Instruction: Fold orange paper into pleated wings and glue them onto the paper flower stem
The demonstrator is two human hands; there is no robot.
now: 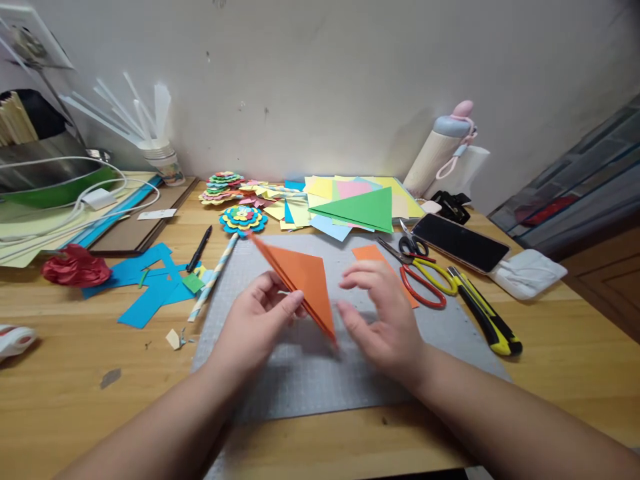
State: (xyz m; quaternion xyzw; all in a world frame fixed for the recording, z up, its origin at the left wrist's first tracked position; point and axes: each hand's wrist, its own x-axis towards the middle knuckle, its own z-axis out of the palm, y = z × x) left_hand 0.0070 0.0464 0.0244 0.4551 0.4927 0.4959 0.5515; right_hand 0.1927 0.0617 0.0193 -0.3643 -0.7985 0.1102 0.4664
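Observation:
A folded orange paper triangle [307, 273] is pinched along its lower folded edge by my left hand [265, 313], thumb in front and fingers behind. The paper is held tilted above a grey cutting mat [280, 393]. Just right of the triangle is my right hand [383, 320], its fingers curved and apart, with nothing in it. Behind that hand, a flat orange paper strip [370, 253] lies on the mat, partly hidden by the fingers.
Scissors [425, 283] with red and yellow handles and a yellow-black utility knife [485, 313] lie right. A phone [460, 241] is beyond them. Paper sheets, a green triangle [365, 210] and a paper flower [243, 220] sit behind. Blue scraps [145, 303] and a pen [199, 249] lie left.

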